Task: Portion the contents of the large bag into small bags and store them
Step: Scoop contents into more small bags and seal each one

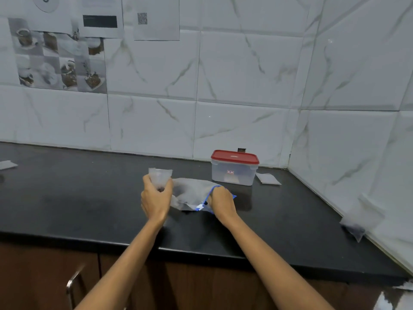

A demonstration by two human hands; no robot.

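Observation:
A large clear zip bag (190, 193) with a blue zip strip lies on the black counter (89, 198), dark contents showing through it. My right hand (221, 202) grips its blue-edged mouth at the right end. My left hand (156, 198) holds a small clear bag (159, 174) upright just left of the large bag; a little dark matter sits in its bottom. A clear storage box (233, 173) with a red lid stands behind the large bag, lid on.
A small empty bag (268, 178) lies flat right of the box. A filled small bag (355, 227) leans against the right wall. Tiled walls close the back and right sides. Cabinet doors with a metal handle (73, 285) sit below the counter's front edge.

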